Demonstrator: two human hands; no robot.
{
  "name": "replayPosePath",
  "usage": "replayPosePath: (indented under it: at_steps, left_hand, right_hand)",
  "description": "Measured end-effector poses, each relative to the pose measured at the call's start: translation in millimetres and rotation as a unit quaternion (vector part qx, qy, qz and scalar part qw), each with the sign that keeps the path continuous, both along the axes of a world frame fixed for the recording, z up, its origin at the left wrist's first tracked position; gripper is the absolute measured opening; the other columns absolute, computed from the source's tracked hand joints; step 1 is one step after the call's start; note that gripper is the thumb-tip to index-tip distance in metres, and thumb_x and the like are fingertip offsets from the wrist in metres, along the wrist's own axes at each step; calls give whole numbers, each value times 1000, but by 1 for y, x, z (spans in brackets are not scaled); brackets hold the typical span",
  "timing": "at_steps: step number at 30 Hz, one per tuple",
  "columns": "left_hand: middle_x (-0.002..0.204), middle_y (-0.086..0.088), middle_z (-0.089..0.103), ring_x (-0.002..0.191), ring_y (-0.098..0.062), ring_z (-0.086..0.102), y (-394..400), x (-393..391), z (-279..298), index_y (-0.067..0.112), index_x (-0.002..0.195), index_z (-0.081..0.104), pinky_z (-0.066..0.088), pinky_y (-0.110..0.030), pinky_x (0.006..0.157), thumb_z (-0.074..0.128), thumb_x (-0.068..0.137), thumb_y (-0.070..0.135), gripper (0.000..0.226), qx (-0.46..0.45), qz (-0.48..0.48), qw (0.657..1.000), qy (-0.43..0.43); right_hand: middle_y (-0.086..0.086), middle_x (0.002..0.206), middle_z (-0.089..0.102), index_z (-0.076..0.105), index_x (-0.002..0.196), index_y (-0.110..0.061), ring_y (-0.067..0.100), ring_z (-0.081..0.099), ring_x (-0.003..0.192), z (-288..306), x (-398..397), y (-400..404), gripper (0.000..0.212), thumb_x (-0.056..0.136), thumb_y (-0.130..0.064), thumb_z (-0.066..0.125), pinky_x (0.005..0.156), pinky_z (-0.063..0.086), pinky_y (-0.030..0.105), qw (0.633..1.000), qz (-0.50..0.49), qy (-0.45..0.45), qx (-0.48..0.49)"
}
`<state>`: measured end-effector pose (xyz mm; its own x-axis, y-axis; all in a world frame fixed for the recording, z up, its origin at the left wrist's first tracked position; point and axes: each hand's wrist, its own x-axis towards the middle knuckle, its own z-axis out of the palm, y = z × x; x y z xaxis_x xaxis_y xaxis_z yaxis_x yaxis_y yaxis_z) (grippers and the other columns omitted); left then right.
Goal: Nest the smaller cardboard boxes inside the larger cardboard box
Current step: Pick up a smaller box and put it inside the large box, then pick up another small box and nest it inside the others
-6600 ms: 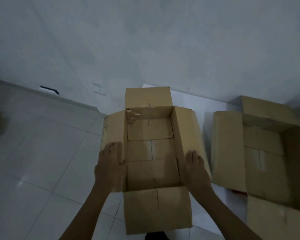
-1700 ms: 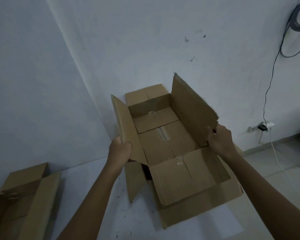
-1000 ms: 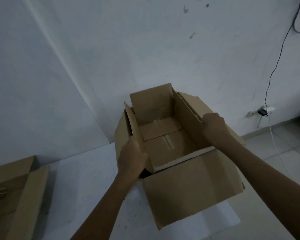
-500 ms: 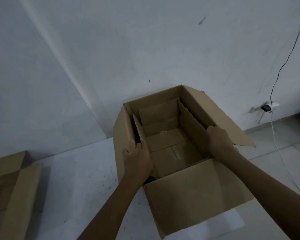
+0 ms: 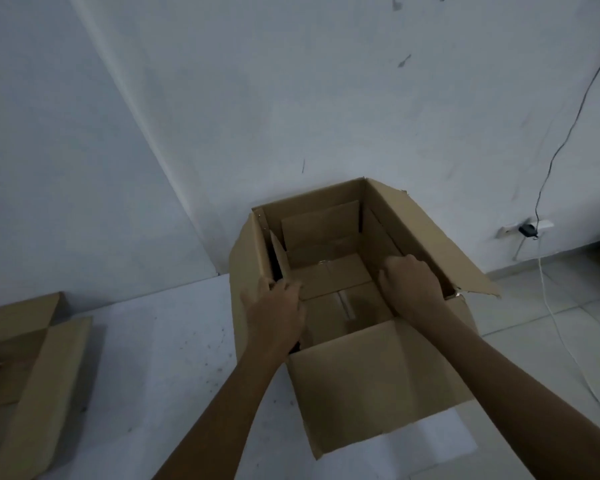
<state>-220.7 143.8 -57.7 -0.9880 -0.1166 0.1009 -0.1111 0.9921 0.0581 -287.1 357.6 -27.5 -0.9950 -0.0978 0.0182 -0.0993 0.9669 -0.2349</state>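
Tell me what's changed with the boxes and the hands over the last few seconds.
The smaller box, which both hands carried from the floor beside the other box, has gone down into the larger box by the wall. The left hand and right hand have followed it in, pressing its side flaps. The open box at left stayed put.

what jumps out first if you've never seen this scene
Dead centre, an open larger cardboard box stands on the floor against the white wall, with a smaller cardboard box sitting down inside it. Both hands are at the inner box's side walls: the left hand on its left edge, the right hand on its right. At the far left lies another open box, and at the right a cable runs down to a wall socket.
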Motion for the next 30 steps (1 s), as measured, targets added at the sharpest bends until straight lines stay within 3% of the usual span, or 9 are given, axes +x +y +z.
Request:
replayPosePath:
  at_steps: [3, 5, 7, 9, 12, 15, 24, 27, 30]
  left_hand:
    - [110, 5, 70, 105, -23, 58, -6, 26, 14, 30, 115, 67, 43, -43, 90, 48, 89, 39, 33, 17, 37, 993, 113]
    - [104, 1, 72, 103, -25, 60, -20, 48, 18, 26, 110, 68, 47, -43, 87, 52, 88, 42, 32, -3, 81, 987, 142]
    - [105, 3, 71, 105, -25, 59, -41, 73, 21, 27, 110, 69, 46, -43, 87, 51, 87, 41, 32, -17, 147, 979, 141]
    - [107, 3, 71, 105, -24, 59, -68, 103, 22, 29, 110, 70, 45, -44, 88, 52, 86, 38, 31, -20, 209, 969, 129]
    - [108, 0, 73, 104, -25, 62, -114, 151, 12, 25, 112, 71, 49, -42, 85, 52, 87, 33, 33, -49, 250, 962, 98]
    - [102, -1, 74, 95, -25, 64, -163, 199, -4, 23, 109, 72, 53, -38, 77, 56, 84, 30, 30, -56, 274, 958, 62]
    - [106, -1, 67, 99, -26, 60, -347, 308, -50, 24, 116, 64, 51, -36, 74, 48, 89, 35, 33, -53, 319, 945, -56]
    - [99, -5, 68, 92, -29, 63, -414, 332, -61, 18, 114, 68, 51, -36, 67, 55, 87, 32, 32, -35, 321, 945, -57]
    - [108, -4, 67, 100, -27, 59, -476, 350, -75, 21, 122, 64, 48, -34, 67, 50, 88, 32, 39, -23, 319, 944, -80]
  right_hand:
    - [8, 75, 62, 58, 79, -10, 27, 61, 71, 15, 25, -44, 21, 95, -20, 47, 55, 48, 37, 991, 106, 54, -60]
    - [7, 76, 62, 57, 78, -11, 25, 58, 71, 21, 42, -84, 24, 95, -25, 46, 55, 40, 33, 977, 188, 65, -83]
    - [7, 83, 65, 61, 85, -12, 26, 60, 78, 20, 61, -129, 20, 94, -24, 48, 59, 37, 30, 960, 253, 71, -98]
    - [7, 91, 68, 64, 98, -12, 22, 59, 80, 15, 84, -173, 25, 95, -29, 45, 64, 47, 32, 943, 300, 67, -131]
    - [6, 105, 69, 62, 115, -14, 20, 60, 95, -2, 125, -230, 31, 98, -33, 43, 81, 55, 35, 926, 351, 48, -127]
    - [6, 112, 66, 58, 119, -14, 22, 57, 106, -28, 166, -279, 32, 99, -32, 42, 88, 54, 34, 913, 393, 2, -106]
    - [10, 110, 66, 60, 117, -11, 24, 57, 108, -107, 254, -427, 40, 98, -40, 40, 86, 50, 33, 902, 405, -137, -61]
    - [13, 105, 70, 63, 117, -7, 25, 65, 99, -119, 265, -483, 41, 95, -38, 49, 79, 50, 28, 914, 327, -213, -114]
    - [17, 103, 71, 62, 112, 2, 29, 68, 92, -133, 268, -532, 44, 92, -36, 56, 76, 52, 30, 925, 208, -267, -171]
